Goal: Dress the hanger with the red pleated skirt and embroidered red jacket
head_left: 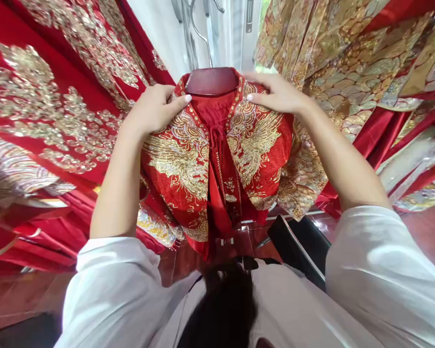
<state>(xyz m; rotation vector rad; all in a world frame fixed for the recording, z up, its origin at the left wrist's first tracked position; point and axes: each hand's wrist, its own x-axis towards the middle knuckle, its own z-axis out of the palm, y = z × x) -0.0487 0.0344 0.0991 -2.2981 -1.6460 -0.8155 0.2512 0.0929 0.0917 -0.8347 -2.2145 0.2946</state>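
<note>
A red jacket (188,164) with heavy gold embroidery hangs in front of me on a dark red hanger (212,81) with a metal hook. My left hand (155,108) lies on the jacket's left shoulder, fingers curled round the collar edge. On the right shoulder rests my right hand (278,93), its fingers pressed on the fabric beside the hanger. The jacket's front is open, showing red cloth with a tie inside.
More red and gold embroidered garments hang close at the left (47,111) and right (365,72). A white window frame (235,34) stands behind the hanger. Below is a glossy reddish floor (217,251) and a black object (300,244).
</note>
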